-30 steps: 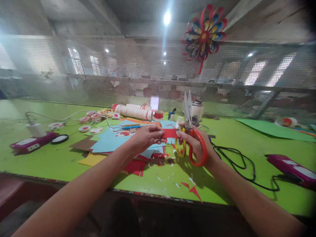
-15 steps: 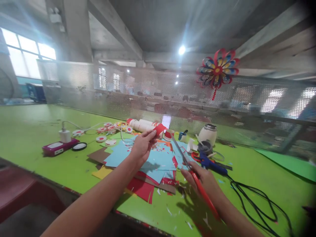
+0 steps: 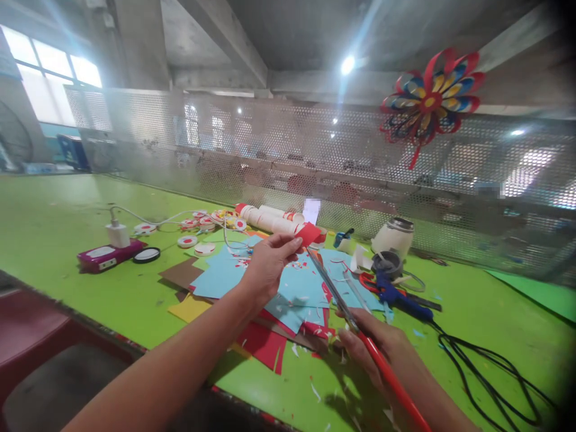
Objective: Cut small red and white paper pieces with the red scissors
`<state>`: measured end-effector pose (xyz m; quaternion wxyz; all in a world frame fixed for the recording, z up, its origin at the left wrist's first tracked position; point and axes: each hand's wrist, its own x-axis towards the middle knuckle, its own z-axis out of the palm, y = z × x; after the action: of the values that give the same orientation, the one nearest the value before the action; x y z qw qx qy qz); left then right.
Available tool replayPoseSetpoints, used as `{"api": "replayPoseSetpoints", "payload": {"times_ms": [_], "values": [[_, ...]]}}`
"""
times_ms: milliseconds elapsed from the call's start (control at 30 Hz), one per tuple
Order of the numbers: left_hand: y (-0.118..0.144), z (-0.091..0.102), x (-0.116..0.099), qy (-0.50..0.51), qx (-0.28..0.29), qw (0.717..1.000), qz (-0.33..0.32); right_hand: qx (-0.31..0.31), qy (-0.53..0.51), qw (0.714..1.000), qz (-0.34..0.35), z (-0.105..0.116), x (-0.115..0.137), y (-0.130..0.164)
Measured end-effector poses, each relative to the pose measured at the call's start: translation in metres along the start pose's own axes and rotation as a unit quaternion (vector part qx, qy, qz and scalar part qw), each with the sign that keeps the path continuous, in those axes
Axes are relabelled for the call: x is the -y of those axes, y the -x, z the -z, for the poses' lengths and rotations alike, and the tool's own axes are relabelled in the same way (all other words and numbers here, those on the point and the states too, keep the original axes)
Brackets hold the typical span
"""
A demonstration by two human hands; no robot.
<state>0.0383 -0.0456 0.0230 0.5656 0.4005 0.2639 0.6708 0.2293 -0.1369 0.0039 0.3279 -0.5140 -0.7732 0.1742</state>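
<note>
My left hand (image 3: 269,264) pinches a small piece of red paper (image 3: 310,234) between thumb and fingers, above the middle of the green table. Red-handled scissors (image 3: 348,315) are in my right hand (image 3: 382,345), with the long metal blades pointing up and left. Their tips end close to the lower edge of the red paper; whether they touch it I cannot tell. Beneath both hands lies a pile of light blue paper sheets (image 3: 220,276), with red sheets (image 3: 261,348) and a brown sheet (image 3: 180,277) under it. Small paper scraps are scattered over the pile.
A blue glue gun (image 3: 405,300) with a looped black cord (image 3: 468,354) lies at right, beside a pale jar-like container (image 3: 393,237). White rolls (image 3: 265,217) and several round red-and-white pieces (image 3: 204,223) are behind the pile. A purple power strip (image 3: 110,257) lies at left. A paper flower (image 3: 431,102) hangs ahead.
The scissor tips have come nearer to the red paper, which now shows a flatter, diamond-like face. The camera view has shifted slightly; both hands keep their holds.
</note>
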Motion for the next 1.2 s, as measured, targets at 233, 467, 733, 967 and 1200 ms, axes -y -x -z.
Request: {"api": "replayPoseSetpoints", "payload": {"times_ms": [233,467,733,967,1200], "values": [[0.001,-0.001,-0.002,-0.012,0.008,1.000,0.019,-0.011,0.018,1.000,-0.010,0.001,-0.003,0.000],[0.009,-0.008,-0.006,-0.030,0.039,0.998,0.050,-0.030,0.007,1.000,0.003,0.003,-0.002,-0.001],[0.011,-0.010,-0.004,-0.058,0.056,0.997,0.005,-0.021,0.027,0.999,-0.010,0.005,-0.006,0.001],[0.008,-0.008,-0.005,-0.056,0.076,0.995,0.017,-0.015,0.010,1.000,-0.012,0.006,-0.003,0.001],[0.006,-0.004,-0.008,-0.041,0.102,0.993,0.042,-0.005,-0.027,0.999,-0.045,0.004,-0.004,0.003]]}}
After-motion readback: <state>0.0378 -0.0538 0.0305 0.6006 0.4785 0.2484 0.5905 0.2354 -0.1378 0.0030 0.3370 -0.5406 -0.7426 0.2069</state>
